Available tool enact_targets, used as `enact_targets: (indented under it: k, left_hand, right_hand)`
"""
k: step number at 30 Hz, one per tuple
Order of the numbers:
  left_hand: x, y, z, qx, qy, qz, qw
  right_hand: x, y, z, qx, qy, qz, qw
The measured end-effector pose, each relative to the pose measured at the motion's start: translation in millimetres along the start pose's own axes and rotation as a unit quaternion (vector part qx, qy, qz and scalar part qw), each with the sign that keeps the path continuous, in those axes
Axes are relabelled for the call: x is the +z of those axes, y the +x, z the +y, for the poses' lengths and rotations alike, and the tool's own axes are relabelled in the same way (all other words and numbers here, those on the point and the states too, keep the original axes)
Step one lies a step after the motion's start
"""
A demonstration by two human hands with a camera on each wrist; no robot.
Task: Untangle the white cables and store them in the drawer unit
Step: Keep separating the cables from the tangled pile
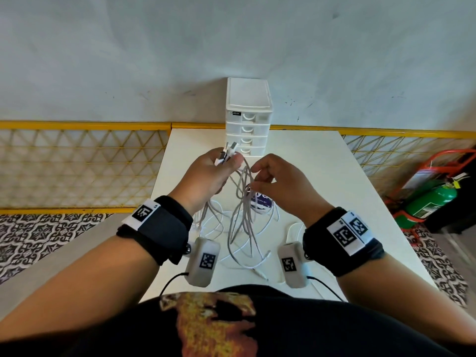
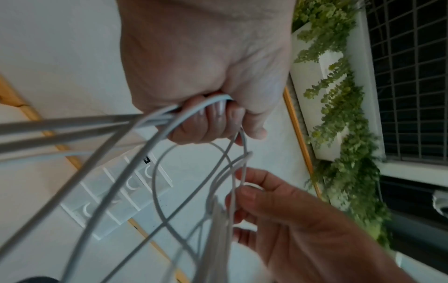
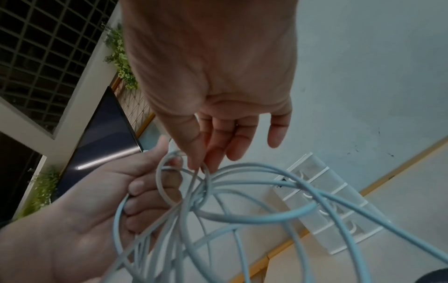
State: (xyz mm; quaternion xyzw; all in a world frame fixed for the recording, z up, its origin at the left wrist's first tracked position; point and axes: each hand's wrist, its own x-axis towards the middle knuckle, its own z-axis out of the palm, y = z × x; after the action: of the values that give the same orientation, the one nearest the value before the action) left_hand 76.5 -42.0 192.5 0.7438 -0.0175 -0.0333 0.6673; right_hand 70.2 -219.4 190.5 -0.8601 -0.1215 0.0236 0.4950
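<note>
White cables point(image 1: 240, 202) clenched in left hand point(image 1: 206, 173) grip (plugs upward); right hand point(image 1: 278, 186) pinches strand below.

Both forearms reach forward, raised over the table, wrists strapped with black bands; left hand point(image 1: 208, 173) is held up, fingers curled tight into a fist round a bunch of the white cables point(image 1: 240, 202), thumb pressed on top, plug ends sticking out above the fist; right hand point(image 1: 277, 184) sits just beside it, palm down, fingers loosely bent, thumb and forefinger tips pinching a cable loop; other fingers spread apart.
</note>
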Motion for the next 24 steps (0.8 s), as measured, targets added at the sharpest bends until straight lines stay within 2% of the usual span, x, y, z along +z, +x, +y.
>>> enact_targets:
  k: [5, 14, 17, 21, 24]
  left_hand:
    - [0, -4, 2, 0.03, 0.195, 0.03, 0.98]
    - [-1, -9, 7, -0.004, 0.138, 0.003, 0.99]
    - [1, -8, 5, 0.004, 0.163, 0.038, 0.986]
    - [-3, -2, 0, 0.047, 0.188, 0.114, 0.974]
    - [-1, -3, 3, 0.059, 0.149, 0.118, 0.98]
  right_hand:
    - [-4, 1, -7, -0.054, 0.018, 0.042, 0.998]
    - [-17, 0, 3, -0.051, -0.016, 0.119, 0.991]
    - [-15, -2, 1, -0.066, -0.033, 0.136, 0.988]
    - [-10, -2, 7, -0.034, -0.102, 0.132, 0.985]
    - [-10, -2, 7, 0.009, -0.145, 0.101, 0.984]
